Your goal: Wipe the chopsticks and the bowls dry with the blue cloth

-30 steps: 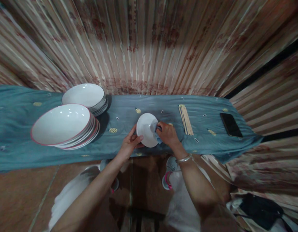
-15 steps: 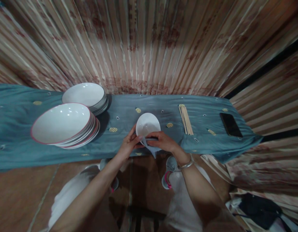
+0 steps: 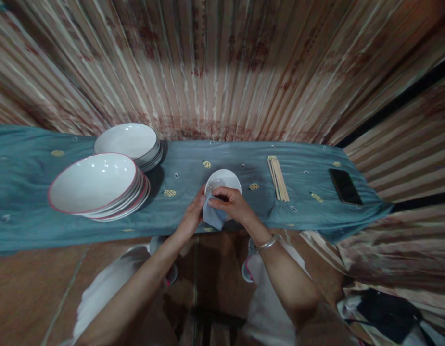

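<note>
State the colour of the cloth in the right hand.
The cloth is pale greyish-blue, in the head view.

Bowl stacks (image 3: 95, 187) blocking left, open tablecloth (image 3: 225, 154) behind small bowl (image 3: 228, 179), sticks (image 3: 278, 180) right.

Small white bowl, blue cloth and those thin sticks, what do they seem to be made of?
Small white bowl: probably glazed ceramic, given its smooth, faintly shiny surface, though glossy plastic is possible. Blue cloth: thin, matte fabric, from its soft drape; fibre unclear. Thin sticks: likely unpainted wood or bamboo, from their pale tan colour and matte look.
</note>
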`<state>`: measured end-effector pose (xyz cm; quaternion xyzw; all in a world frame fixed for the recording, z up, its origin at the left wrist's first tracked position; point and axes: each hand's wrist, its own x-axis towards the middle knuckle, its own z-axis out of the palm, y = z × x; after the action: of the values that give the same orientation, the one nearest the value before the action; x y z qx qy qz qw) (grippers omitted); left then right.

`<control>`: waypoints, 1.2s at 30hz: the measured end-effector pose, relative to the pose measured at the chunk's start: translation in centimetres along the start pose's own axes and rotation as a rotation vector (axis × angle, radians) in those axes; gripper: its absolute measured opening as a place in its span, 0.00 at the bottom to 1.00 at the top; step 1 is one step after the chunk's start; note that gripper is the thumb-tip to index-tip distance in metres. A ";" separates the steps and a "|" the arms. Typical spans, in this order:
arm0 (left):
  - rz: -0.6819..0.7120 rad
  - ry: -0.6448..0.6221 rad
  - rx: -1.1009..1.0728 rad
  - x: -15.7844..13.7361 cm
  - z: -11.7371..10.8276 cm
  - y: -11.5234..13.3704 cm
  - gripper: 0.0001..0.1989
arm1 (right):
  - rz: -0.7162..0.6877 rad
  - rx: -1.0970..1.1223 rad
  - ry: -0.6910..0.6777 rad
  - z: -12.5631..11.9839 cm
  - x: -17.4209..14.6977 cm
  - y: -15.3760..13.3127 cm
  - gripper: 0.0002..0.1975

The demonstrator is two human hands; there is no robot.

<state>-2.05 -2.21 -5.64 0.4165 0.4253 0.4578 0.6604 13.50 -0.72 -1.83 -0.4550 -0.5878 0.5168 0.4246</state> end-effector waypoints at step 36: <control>-0.101 -0.061 -0.039 -1.0 1.1 2.0 0.47 | 0.132 -1.167 0.152 -3.4 -0.7 0.7 0.13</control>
<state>-1.75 -2.91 -3.28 0.3955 0.4164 0.4192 0.7032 17.06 -0.58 -2.23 -0.6847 -0.7133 0.0993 0.1117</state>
